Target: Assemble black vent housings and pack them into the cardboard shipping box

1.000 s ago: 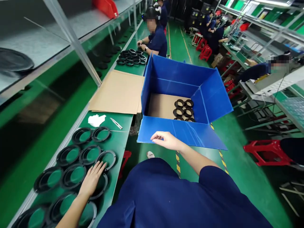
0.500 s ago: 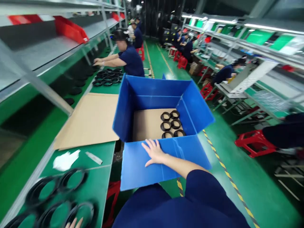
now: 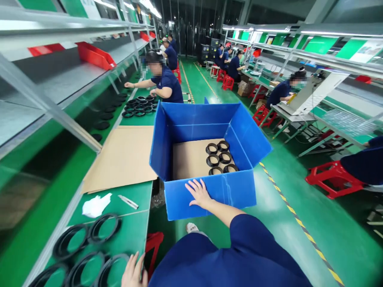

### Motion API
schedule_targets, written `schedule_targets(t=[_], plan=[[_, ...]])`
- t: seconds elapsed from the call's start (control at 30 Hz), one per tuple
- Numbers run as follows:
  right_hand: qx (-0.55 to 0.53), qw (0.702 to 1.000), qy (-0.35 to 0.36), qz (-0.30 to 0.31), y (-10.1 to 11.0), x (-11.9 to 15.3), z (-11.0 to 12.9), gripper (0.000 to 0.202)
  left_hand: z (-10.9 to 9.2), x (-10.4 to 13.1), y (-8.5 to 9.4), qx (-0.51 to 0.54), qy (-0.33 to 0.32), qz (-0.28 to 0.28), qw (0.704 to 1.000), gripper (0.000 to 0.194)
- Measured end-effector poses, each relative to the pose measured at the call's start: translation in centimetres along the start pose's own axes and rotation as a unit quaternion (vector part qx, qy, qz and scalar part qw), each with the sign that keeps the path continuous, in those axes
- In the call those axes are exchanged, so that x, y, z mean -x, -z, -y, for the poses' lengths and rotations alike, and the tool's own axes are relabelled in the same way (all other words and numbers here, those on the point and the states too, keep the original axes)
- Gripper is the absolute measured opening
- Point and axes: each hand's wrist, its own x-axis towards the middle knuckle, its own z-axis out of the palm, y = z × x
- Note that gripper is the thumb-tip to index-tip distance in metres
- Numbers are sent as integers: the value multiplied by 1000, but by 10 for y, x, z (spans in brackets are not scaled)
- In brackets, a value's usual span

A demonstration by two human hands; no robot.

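My right hand (image 3: 200,194) lies spread on the front flap (image 3: 179,199) of a blue corrugated plastic box (image 3: 245,143). Inside the box, several black rings (image 3: 212,160) stand in two columns at the right, on a brown cardboard sheet (image 3: 188,155). At the bottom of the view, my left hand (image 3: 134,271) is open at the table's edge, fingers stretched out. Right beside it is a black ring (image 3: 103,275); whether they touch I cannot tell. Other large black rings (image 3: 104,229) lie around it on the green table (image 3: 131,227).
Cardboard sheets (image 3: 119,159) lie on the table left of the box. Nearer are a crumpled white cloth or paper (image 3: 96,205) and a utility knife (image 3: 128,201). A co-worker (image 3: 167,81) sits farther along beside more rings (image 3: 140,105). A red stool (image 3: 154,251) is below the table.
The front flap now hangs more steeply, with my right hand still on it. My left hand has moved from over a ring toward the table's edge. The co-worker's arms have shifted.
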Motion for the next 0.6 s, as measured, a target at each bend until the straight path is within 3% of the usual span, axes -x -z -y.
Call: schedule_targets(t=[0.17, 0.33, 0.47, 0.6], plan=[[-15, 997, -80, 13, 28, 13, 3, 131, -11, 16, 14, 12, 94, 12, 995, 61], [35, 991, -124, 33, 48, 2, -4, 132, -19, 38, 32, -23, 156, 61, 986, 41], [113, 982, -150, 23, 42, -10, 1, 115, -28, 56, 41, -41, 197, 53, 978, 38], [172, 967, -177, -60, 24, -1, 9, 94, -44, 77, 47, -36, 215, 35, 975, 38]])
